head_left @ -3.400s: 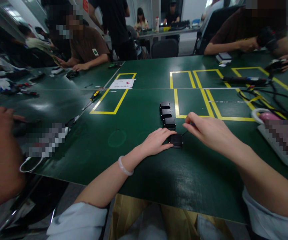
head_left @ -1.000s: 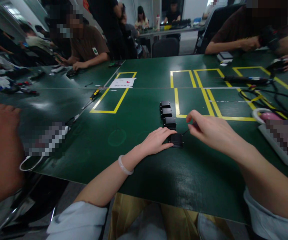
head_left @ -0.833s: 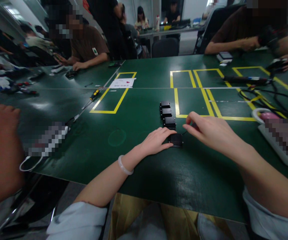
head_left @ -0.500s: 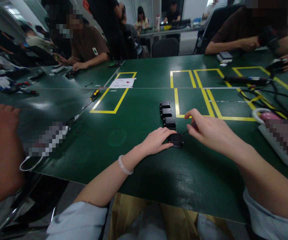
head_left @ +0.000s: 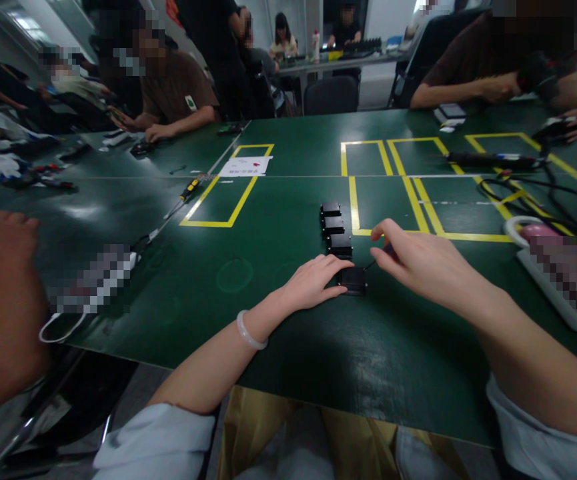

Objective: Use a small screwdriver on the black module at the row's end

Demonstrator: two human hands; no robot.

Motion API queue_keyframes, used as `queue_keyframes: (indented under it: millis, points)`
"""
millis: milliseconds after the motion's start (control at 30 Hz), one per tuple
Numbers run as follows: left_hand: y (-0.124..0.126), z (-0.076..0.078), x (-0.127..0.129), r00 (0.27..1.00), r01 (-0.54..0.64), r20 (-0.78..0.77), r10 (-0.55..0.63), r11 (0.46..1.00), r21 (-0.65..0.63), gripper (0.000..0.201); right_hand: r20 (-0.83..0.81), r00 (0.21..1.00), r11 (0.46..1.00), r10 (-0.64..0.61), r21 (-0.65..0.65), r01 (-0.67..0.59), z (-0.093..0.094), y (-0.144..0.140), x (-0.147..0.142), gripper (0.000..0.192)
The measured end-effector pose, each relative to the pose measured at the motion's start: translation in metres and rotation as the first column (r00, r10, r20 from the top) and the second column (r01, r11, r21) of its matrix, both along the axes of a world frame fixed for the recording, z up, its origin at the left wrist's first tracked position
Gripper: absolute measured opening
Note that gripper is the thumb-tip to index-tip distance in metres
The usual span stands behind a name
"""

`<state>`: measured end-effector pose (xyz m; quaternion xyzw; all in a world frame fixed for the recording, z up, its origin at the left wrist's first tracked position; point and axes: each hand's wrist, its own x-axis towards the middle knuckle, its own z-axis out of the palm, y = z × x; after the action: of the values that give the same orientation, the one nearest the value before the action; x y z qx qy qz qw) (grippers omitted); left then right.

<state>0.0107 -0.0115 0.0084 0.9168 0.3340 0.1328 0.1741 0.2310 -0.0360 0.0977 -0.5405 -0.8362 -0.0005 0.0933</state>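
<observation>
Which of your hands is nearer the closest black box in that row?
Left. The left hand rests with fingertips touching the nearest black box; the right hand sits just right of it, apparently pinching a thin wire.

The table (head_left: 278, 333) is dark green with a dull sheen, marked at 12 and 1 o'clock with bright yellow tape rectangles (head_left: 228, 193) and thin white lines. Four small blocks (head_left: 338, 240) in a row at the centre are matte black, the nearest one (head_left: 353, 280) black too. The bracelet (head_left: 248, 333) on the left wrist is milky white; both sleeves (head_left: 158, 440) are pale blue-grey. At 11 o'clock lie a white sheet with a red mark (head_left: 245, 166) and a screwdriver with a yellow and black handle (head_left: 189, 190). At 3 o'clock sits something pink in a white ring (head_left: 531, 230), with black cables (head_left: 528, 190) beyond. Co-workers at 11 and 1 o'clock wear brown shirts (head_left: 178, 87).
</observation>
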Motion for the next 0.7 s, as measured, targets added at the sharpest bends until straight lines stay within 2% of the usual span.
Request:
queue_keyframes:
  millis: [167, 433, 700]
  points:
    - [0.0, 0.001, 0.0001, 1.0, 0.007, -0.008, -0.007, 1.0, 0.0, 0.042, 0.059, 0.998, 1.0, -0.027, -0.008, 0.027, -0.0014, 0.0028, 0.0001, 0.027]
    - [0.0003, 0.0009, 0.0, 1.0, 0.008, -0.006, -0.008, 1.0, 0.001, 0.041, -0.042, 0.999, 1.0, 0.006, -0.003, -0.006, -0.0017, 0.0008, 0.0007, 0.025]
    - [-0.0001, 0.0015, 0.0, 1.0, 0.006, 0.002, -0.006, 1.0, -0.005, 0.042, 0.016, 1.0, 1.0, -0.021, -0.005, 0.021, -0.0024, 0.0029, 0.001, 0.023]
